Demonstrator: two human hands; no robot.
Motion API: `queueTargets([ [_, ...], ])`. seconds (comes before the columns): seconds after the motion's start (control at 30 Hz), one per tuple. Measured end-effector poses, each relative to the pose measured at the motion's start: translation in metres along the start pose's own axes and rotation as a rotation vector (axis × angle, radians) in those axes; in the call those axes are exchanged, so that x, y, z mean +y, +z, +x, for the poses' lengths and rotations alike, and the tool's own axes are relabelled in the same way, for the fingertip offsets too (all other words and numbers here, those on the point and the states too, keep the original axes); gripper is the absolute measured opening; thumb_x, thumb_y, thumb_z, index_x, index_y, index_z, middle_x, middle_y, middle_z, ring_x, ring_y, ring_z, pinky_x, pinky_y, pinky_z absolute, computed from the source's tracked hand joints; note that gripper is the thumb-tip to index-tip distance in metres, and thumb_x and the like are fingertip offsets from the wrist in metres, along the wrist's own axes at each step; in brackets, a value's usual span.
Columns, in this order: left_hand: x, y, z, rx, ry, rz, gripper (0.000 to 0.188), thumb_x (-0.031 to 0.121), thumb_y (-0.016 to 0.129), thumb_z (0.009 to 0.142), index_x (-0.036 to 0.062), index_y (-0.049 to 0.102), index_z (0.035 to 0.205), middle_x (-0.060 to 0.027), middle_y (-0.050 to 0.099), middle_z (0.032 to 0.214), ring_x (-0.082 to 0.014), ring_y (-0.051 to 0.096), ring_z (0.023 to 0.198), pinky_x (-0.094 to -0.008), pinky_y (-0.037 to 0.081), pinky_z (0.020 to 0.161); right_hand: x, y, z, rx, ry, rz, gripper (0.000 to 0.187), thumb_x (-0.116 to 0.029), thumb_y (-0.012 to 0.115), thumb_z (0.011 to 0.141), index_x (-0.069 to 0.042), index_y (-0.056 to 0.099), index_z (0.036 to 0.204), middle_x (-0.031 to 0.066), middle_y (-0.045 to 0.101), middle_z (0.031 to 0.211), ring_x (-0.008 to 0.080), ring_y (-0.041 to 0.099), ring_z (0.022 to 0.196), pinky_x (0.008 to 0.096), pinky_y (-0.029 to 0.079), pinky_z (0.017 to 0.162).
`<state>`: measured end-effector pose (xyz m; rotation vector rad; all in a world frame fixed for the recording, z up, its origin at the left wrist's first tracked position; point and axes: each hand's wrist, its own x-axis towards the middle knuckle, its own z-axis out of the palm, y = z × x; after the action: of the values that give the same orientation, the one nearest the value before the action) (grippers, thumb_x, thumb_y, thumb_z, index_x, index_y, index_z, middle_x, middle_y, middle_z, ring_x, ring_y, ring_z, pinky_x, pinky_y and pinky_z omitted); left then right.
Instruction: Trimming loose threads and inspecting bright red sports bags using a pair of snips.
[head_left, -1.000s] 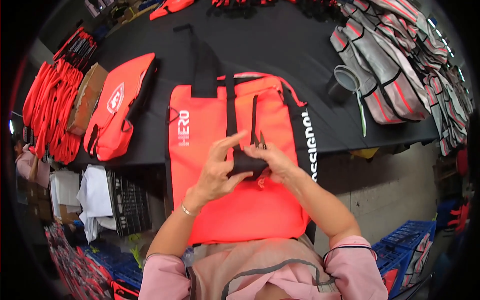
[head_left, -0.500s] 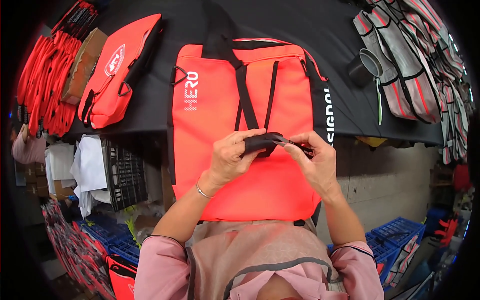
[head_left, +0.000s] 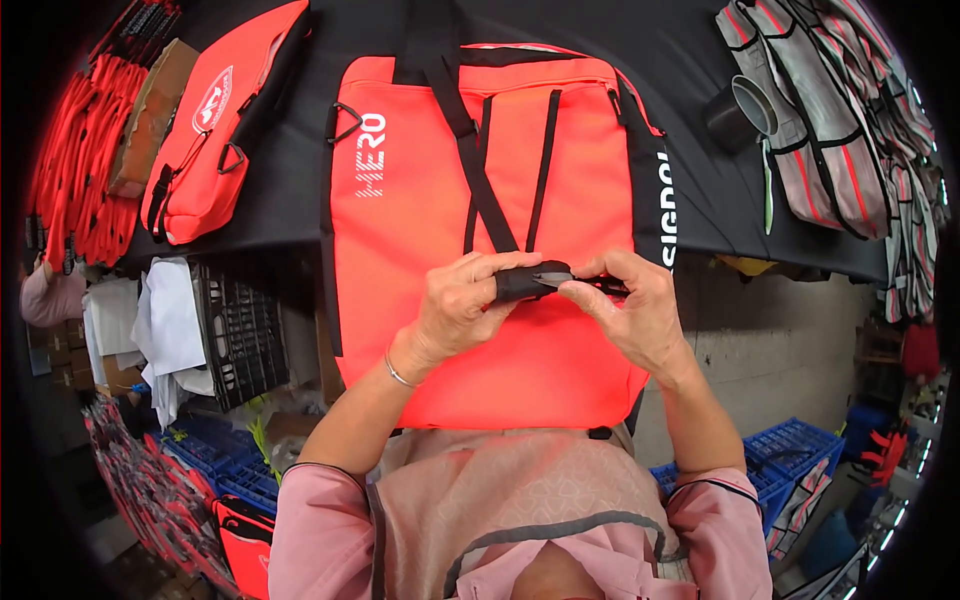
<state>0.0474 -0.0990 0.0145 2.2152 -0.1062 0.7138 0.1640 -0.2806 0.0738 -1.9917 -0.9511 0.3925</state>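
Note:
A large neon-orange bag (head_left: 470, 370) with black sides and white lettering lies in front of me, its lower end against my apron. My left hand (head_left: 462, 305) is closed round a folded part of its black strap (head_left: 515, 286), above the lower half of the bag. Between the fingers and thumb of my right hand (head_left: 640, 308) are small thread snips (head_left: 553, 279) with metal blades and a dark handle. The blades point left and lie against the strap. From my left hand the strap runs up across the bag to its top edge.
Another orange bag (head_left: 215, 125) stands at the left on the black-covered table (head_left: 690, 75), beside a cardboard box (head_left: 150, 130) and stacked orange pieces (head_left: 85, 160). At the right are a grey cup (head_left: 742, 112) and grey bags (head_left: 810, 130). Blue crates (head_left: 790, 450) stand below.
The bag and table items sit slightly higher and further left in view. The snips' blades now lie flatter along the strap, and both hands keep their holds.

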Motion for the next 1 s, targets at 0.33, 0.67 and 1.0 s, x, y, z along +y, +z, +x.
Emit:
queueTargets([
  [0.33, -0.004, -0.002, 0.000, -0.080, -0.016, -0.055, 0.038, -0.002, 0.077, 0.065, 0.0117, 0.074, 0.100, -0.0027, 0.072, 0.107, -0.0205, 0.068, 0.079, -0.0288, 0.056, 0.065, 0.019, 0.003, 0.003, -0.083, 0.034, 0.182, 0.017, -0.012, 0.076, 0.082, 0.001, 0.065, 0.085, 0.0088, 0.066, 0.074, 0.0158, 0.061, 0.063, 0.0285, 0.048, 0.059],
  [0.67, -0.003, 0.000, -0.009, -0.081, -0.037, -0.067, 0.033, -0.001, 0.076, 0.069, 0.0109, 0.074, 0.100, -0.0039, 0.071, 0.106, -0.0205, 0.068, 0.079, -0.0300, 0.056, 0.067, 0.014, 0.005, -0.004, -0.112, 0.107, 0.098, 0.020, -0.015, 0.076, 0.083, 0.000, 0.064, 0.084, 0.0098, 0.066, 0.075, 0.0184, 0.063, 0.065, 0.0309, 0.050, 0.062],
  [1.0, 0.055, -0.035, -0.081, -0.476, 0.002, 0.106, 0.028, 0.008, 0.076, 0.069, -0.0016, 0.071, 0.095, -0.0163, 0.049, 0.142, -0.0354, 0.045, 0.132, -0.0424, 0.045, 0.104, 0.022, 0.012, -0.031, 0.143, 0.275, 0.387, 0.023, -0.015, 0.076, 0.084, 0.001, 0.064, 0.095, 0.0008, 0.061, 0.073, 0.0080, 0.054, 0.065, 0.0221, 0.046, 0.062],
])
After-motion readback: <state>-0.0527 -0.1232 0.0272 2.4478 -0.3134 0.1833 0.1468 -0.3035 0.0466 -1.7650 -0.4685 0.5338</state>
